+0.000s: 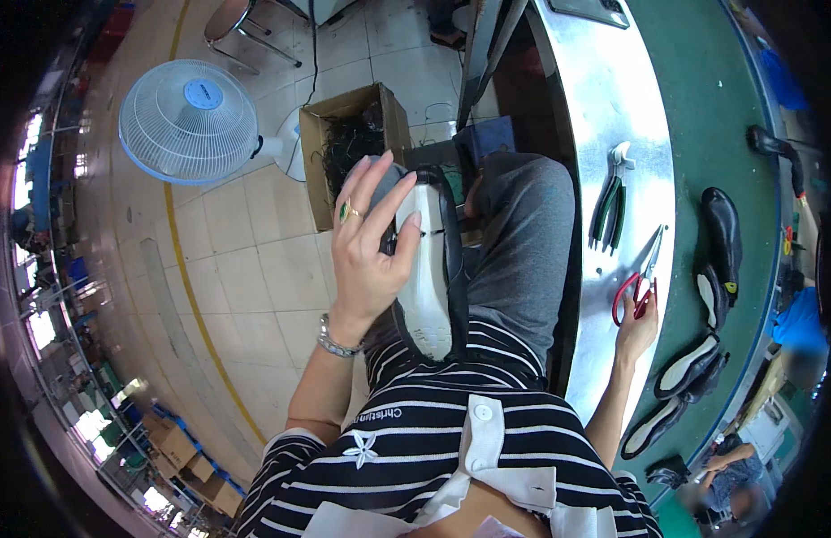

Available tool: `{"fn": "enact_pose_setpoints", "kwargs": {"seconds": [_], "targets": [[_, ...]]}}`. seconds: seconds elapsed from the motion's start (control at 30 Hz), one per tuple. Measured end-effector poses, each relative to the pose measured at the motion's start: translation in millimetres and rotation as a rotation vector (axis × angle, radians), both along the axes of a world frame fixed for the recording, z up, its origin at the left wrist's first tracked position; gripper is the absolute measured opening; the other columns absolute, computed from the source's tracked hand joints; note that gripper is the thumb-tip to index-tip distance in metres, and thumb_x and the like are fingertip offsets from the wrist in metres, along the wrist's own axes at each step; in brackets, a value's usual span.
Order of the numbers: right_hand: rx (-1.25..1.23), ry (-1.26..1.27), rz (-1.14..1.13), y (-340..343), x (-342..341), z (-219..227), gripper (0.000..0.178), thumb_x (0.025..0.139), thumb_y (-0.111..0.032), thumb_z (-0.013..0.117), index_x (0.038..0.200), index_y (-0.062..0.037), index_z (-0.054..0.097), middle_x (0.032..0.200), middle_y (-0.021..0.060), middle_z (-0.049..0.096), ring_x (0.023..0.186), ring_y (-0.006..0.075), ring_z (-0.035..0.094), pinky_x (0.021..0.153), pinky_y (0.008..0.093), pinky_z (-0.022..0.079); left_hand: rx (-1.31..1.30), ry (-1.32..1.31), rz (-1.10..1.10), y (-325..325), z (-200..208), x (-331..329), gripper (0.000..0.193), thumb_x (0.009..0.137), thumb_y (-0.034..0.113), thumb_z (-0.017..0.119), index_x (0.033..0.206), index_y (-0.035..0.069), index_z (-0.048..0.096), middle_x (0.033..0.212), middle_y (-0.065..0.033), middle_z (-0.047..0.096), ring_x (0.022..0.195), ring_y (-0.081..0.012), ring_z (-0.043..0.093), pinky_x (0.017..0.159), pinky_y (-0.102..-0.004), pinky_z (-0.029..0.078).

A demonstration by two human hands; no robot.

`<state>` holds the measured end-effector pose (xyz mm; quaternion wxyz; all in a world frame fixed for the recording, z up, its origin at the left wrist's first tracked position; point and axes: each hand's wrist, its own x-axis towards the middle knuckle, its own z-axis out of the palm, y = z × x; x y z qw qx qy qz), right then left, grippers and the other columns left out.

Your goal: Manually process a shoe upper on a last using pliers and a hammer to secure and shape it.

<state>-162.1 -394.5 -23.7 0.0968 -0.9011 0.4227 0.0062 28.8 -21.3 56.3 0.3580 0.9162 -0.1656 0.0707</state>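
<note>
A black shoe with a pale sole (pixel 427 287) lies sole-up on my lap, its toe toward my body. Over its left side is my left hand (pixel 369 247), fingers spread and stretched out, the fingertips at or just above the sole's edge; whether they touch it I cannot tell. My right hand (pixel 640 330) is at the metal-topped table on my right, its fingers closed round the red handles of a pair of scissors (pixel 649 262). The blades point away from me. Farther up the table lie pliers with dark green handles (pixel 610 211).
Beyond my knees stands a cardboard box (pixel 315 166) of dark scraps. A fan (pixel 187 121) stands to its left. Several black shoes (pixel 722 233) lie on the green surface (pixel 671 99) at right. A phone (pixel 595 9) rests at the table's far end.
</note>
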Motion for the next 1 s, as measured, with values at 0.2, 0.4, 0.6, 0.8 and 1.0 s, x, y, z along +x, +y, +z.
{"fn": "enact_pose_setpoints", "kwargs": {"seconds": [0.2,0.4,0.6,0.8,1.0], "targets": [[-0.044,-0.181,0.253,9.5,60.2,-18.8,0.048,0.089,-0.028,0.064,0.125,0.0021,0.056,0.120,0.0237,0.058,0.114,0.0378,0.054,0.098,0.0429,0.043,0.031,0.143,-0.255,-4.4,-1.7,46.4,0.022,0.076,0.007,0.069,0.098,0.004,0.070,0.120,-0.0086,0.063,0.120,-0.0301,0.053,0.097,-0.0383,0.045],[-0.064,-0.182,0.322,36.4,143.0,-29.4,0.064,0.086,-0.040,0.065,0.134,0.0000,0.048,0.125,0.0229,0.051,0.114,0.0381,0.051,0.094,0.0439,0.043,0.066,-0.023,-0.288,-8.2,-10.8,41.6,0.020,0.074,-0.004,0.069,0.093,0.000,0.068,0.099,-0.0099,0.068,0.097,-0.0279,0.065,0.084,-0.0348,0.052],[-0.059,-0.183,0.370,19.0,144.8,-37.9,0.051,0.093,-0.033,0.055,0.131,0.0004,0.050,0.108,0.0215,0.057,0.099,0.0319,0.057,0.086,0.0424,0.045,0.053,-0.104,-0.284,-3.7,-18.3,35.4,0.027,0.074,-0.010,0.068,0.099,0.001,0.071,0.102,-0.0108,0.069,0.102,-0.0272,0.067,0.084,-0.0322,0.054],[0.916,-0.374,0.042,59.4,122.9,22.5,0.044,0.095,-0.041,0.052,0.116,-0.0033,0.061,0.077,0.0032,0.056,0.077,0.0139,0.053,0.076,0.0315,0.041,0.150,-0.134,-0.322,5.1,-12.8,32.2,0.034,0.076,0.004,0.072,0.110,0.002,0.068,0.120,-0.0128,0.063,0.106,-0.0277,0.064,0.084,-0.0331,0.055],[1.277,-0.325,0.205,106.0,108.4,48.7,0.036,0.097,-0.026,0.055,0.123,-0.0013,0.052,0.093,0.0053,0.063,0.085,0.0129,0.056,0.083,0.0286,0.044,-0.102,0.007,-0.095,9.4,-6.4,-1.9,0.042,0.076,0.020,0.076,0.116,0.009,0.067,0.135,-0.0139,0.054,0.116,-0.0290,0.058,0.087,-0.0343,0.053]]}}
